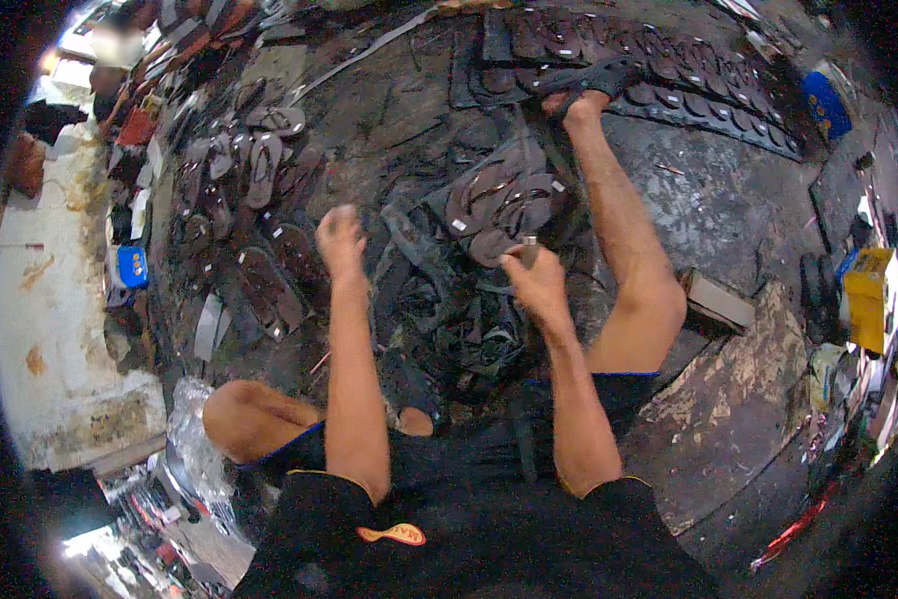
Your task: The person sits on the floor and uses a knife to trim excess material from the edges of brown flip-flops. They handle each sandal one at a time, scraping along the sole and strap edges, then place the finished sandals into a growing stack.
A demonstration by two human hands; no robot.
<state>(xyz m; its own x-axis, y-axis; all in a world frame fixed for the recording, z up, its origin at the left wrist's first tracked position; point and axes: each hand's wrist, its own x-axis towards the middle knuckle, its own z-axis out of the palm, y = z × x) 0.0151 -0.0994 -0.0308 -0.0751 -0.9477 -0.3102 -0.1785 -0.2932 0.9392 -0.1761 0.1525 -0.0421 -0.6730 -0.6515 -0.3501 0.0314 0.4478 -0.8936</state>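
Clamping short, pale-tipped brown object in right hand near flat brown sandals (cannot tell grip of left hand).

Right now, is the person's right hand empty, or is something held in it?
Not empty: the right hand is closed around a small object, whose greyish end sticks out at the top. Its kind is unclear.

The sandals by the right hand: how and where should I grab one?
Probably pinch an upper sandal by its left edge, coming from the left: it looks thin and flat, and the person's right leg crowds the other side.
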